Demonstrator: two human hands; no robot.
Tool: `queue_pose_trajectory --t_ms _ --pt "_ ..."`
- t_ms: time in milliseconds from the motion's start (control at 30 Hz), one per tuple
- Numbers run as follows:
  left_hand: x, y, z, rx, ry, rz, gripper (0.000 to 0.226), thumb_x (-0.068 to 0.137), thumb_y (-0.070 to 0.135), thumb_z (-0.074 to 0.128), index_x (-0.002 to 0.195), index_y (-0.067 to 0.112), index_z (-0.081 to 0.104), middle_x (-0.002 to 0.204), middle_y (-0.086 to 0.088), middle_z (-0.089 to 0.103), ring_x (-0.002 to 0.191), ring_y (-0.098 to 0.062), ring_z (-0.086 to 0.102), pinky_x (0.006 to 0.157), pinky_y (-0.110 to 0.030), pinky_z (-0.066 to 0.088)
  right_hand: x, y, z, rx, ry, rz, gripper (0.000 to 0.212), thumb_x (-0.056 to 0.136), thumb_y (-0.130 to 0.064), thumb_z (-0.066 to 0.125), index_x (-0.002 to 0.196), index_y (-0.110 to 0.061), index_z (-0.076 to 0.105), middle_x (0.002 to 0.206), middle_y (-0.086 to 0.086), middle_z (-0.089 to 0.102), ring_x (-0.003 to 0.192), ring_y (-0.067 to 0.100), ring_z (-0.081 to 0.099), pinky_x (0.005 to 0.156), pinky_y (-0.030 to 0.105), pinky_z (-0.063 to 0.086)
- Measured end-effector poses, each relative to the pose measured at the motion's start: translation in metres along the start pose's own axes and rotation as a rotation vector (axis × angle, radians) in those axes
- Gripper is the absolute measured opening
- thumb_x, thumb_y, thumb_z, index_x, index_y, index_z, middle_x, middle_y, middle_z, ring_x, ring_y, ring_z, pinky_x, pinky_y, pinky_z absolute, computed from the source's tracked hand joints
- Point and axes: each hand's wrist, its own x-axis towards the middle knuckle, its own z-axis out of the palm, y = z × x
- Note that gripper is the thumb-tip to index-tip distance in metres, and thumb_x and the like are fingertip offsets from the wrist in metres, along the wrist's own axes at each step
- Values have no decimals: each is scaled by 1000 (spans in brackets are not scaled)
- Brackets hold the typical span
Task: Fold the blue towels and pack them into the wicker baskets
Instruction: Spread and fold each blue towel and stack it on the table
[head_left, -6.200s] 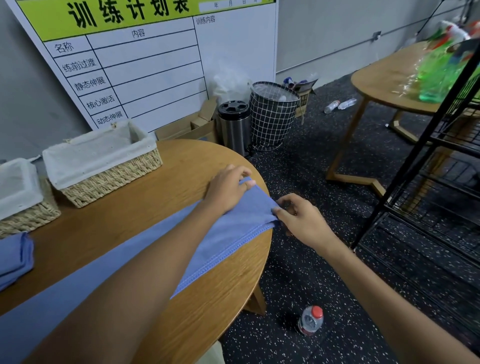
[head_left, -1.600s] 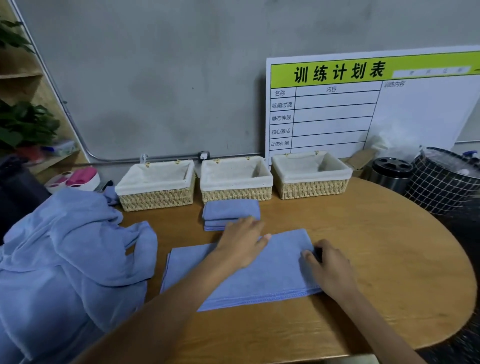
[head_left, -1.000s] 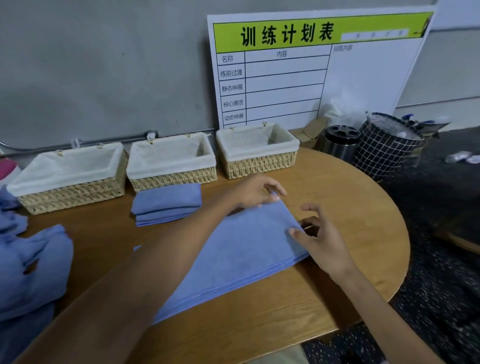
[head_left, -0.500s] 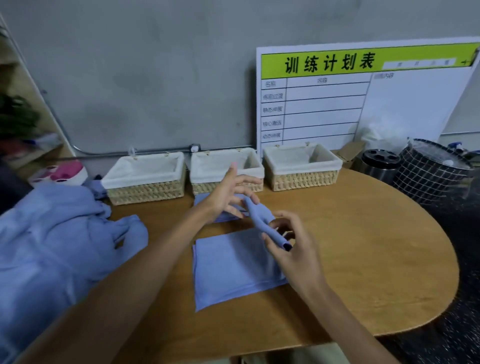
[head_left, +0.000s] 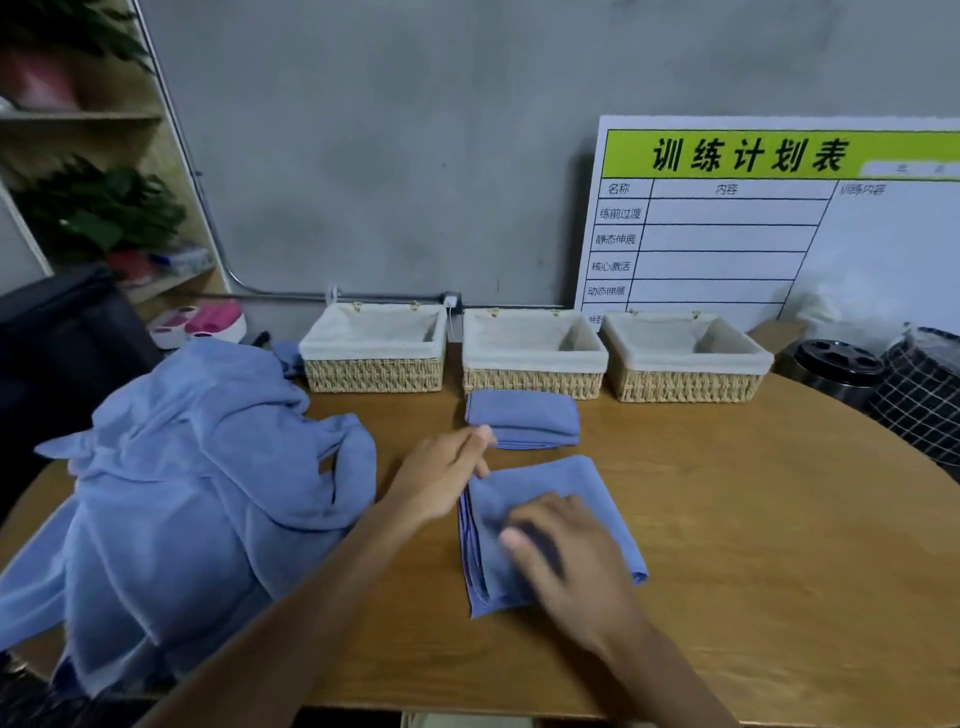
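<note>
Pressing the folded towel flat, both hands lie open below the "训练计划表" board.

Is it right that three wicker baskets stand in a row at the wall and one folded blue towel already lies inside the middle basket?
Not quite. The head view shows three baskets in a row, but the middle basket holds no towel. The folded towel lies on the table, in front of that basket.

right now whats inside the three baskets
Only white cloth lining shows in the left basket, middle basket and right basket. No towels are visible; the front walls hide part of each floor.
</note>
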Motion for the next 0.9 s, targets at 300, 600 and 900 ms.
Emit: queue_pose_trajectory --t_ms 300,600,900 --pt "-13 24 71 529 -202 99 54 106 52 21 158 38 16 166 13 14 153 -14 9 121 -41 7 -6 74 0 -438 -170 284 79 92 -67 -11 149 -38 35 163 -7 25 146 22 30 112 43 30" --pt "-21 14 54 585 -287 -18 60 106 53 18 160 31 8 168 11 2 154 -11 1 124 -50 2 -10 87 -19 -425 -99 445 105 73 -91 1 131 -20 52 139 -1 45 129 20 45 112 40 28" --pt "-1 23 29 491 -148 15 51 95 67 42 99 23 67 105 0 71 89 -17 66 77 -35 54 37 92 -50 218 -254 371 29 81 -34 80 88 -17 57 81 -6 60 73 12 55 63 27 39"
